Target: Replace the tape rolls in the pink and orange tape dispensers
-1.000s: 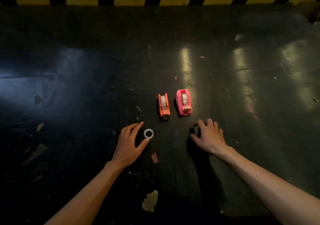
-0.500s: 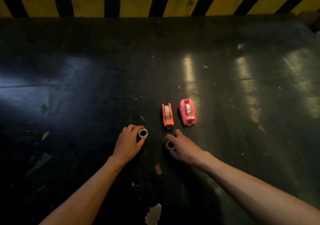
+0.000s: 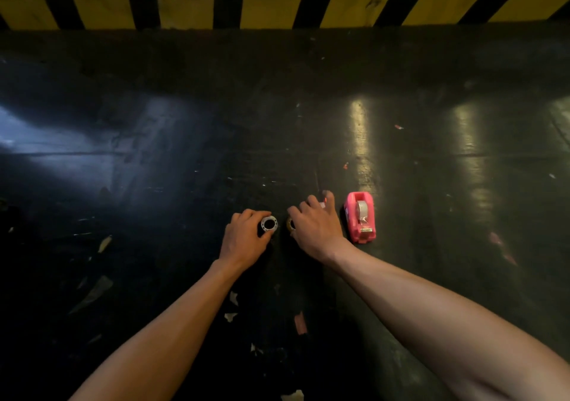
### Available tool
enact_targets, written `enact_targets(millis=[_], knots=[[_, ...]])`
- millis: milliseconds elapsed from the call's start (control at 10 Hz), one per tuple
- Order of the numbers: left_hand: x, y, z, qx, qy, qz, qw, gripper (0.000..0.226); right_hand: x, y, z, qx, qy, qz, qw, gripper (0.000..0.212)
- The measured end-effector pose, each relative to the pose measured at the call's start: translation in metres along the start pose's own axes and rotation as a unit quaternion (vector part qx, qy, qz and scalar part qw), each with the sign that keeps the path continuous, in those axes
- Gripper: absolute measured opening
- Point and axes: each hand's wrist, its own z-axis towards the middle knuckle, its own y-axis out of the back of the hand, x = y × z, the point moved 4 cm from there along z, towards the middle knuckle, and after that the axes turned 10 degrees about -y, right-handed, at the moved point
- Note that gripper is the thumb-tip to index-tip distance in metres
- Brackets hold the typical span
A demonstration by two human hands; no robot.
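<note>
Forward since before, right hand [image 3: 314, 227] covers the orange dispenser, grip unclear; left hand [image 3: 243, 240] pinches a ring-shaped tape roll [image 3: 269, 224].

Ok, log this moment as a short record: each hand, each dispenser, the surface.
left hand: holds a pale tape roll, ring facing up
right hand: over the orange dispenser, a brownish roll under the palm
orange dispenser: almost hidden, only a sliver at the fingertips
pink dispenser: untouched, right of the right hand, a roll inside
surface: dark, scuffed, paper scraps
</note>
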Motion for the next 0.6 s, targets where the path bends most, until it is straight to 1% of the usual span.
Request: enact_targets(millis=[100,200,300,400,500,600], knots=[[-0.003,-0.003,0.0,0.006,0.002,-0.005,1.0,0.05,0.002,-0.007,0.0,0.001,-0.004,-0.019,1.0,0.025],[-0.003,-0.003,-0.002,0.014,0.003,-0.01,1.0,0.052,0.003,-0.008,0.0,0.004,-0.003,-0.024,1.0,0.028],[-0.006,-0.003,-0.005,0.03,0.017,-0.024,0.999,0.062,0.001,-0.005,-0.001,-0.005,-0.001,-0.009,1.0,0.036],[-0.008,-0.001,-0.012,0.028,0.057,-0.07,0.996,0.071,0.001,0.004,-0.012,-0.056,0.014,0.033,0.998,0.036],[-0.013,0.002,-0.023,-0.017,0.085,-0.092,0.992,0.06,-0.004,0.014,-0.033,-0.121,0.022,0.074,0.99,0.029],[-0.024,-0.006,-0.045,-0.016,0.054,-0.112,0.992,0.031,-0.006,0.009,-0.067,-0.108,0.037,0.11,0.987,0.022]])
